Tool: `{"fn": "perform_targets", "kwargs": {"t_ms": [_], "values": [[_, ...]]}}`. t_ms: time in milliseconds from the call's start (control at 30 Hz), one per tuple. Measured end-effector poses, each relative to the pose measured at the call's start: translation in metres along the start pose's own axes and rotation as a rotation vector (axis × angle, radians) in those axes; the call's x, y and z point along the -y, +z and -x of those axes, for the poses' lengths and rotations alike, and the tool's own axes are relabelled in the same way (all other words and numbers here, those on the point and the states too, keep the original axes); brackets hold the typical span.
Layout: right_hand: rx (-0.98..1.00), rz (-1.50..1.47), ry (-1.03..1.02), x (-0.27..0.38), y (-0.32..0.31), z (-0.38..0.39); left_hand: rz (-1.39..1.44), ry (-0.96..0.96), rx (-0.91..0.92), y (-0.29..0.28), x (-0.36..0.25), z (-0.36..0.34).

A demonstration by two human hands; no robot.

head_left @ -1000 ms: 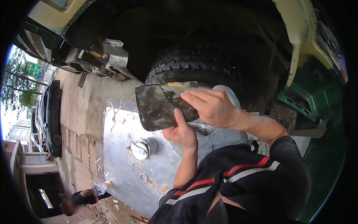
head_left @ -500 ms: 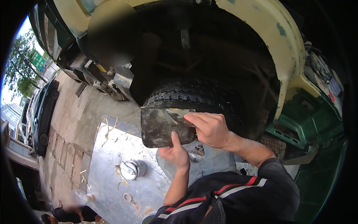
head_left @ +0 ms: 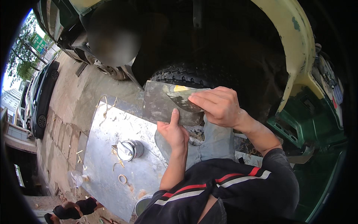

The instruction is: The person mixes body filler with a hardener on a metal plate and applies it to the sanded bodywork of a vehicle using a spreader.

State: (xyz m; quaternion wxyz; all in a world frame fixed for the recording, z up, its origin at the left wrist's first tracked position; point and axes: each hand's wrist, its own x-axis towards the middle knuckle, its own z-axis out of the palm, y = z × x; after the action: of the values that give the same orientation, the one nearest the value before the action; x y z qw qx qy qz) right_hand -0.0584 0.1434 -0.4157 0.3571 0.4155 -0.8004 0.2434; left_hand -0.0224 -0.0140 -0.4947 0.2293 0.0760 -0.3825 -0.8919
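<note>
The left hand (head_left: 174, 135) clamps the near edge of the dark board (head_left: 157, 101), thumb on top, apparently to steady it; the tire (head_left: 179, 75) lies beyond the board. The right hand (head_left: 223, 106) pinches the spreader (head_left: 182, 100) over the board's right half, near the yellow paste (head_left: 180, 88), probably for control.

Yellow paste (head_left: 180, 88), earlier a thin streak, now shows shorter and thicker.

Outdoor vehicle-repair yard, patchily painted cream wheel arch (head_left: 305, 50), black tyre (head_left: 179, 75), tin (head_left: 136, 149) on metal sheet (head_left: 100, 156), parked dark car (head_left: 46, 99)
</note>
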Motion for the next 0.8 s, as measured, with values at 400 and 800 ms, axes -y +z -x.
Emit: {"fn": "perform_targets", "kwargs": {"t_ms": [400, 800], "values": [[0.352, -0.501, 0.024, -0.05, -0.003, 0.015, 0.181, -0.325, 0.045, -0.015, -0.018, -0.004], [-0.374, -1.093, 0.844, -0.029, 0.0, 0.019, 0.052, 0.242, 0.079, -0.012, -0.031, -0.006]]}}
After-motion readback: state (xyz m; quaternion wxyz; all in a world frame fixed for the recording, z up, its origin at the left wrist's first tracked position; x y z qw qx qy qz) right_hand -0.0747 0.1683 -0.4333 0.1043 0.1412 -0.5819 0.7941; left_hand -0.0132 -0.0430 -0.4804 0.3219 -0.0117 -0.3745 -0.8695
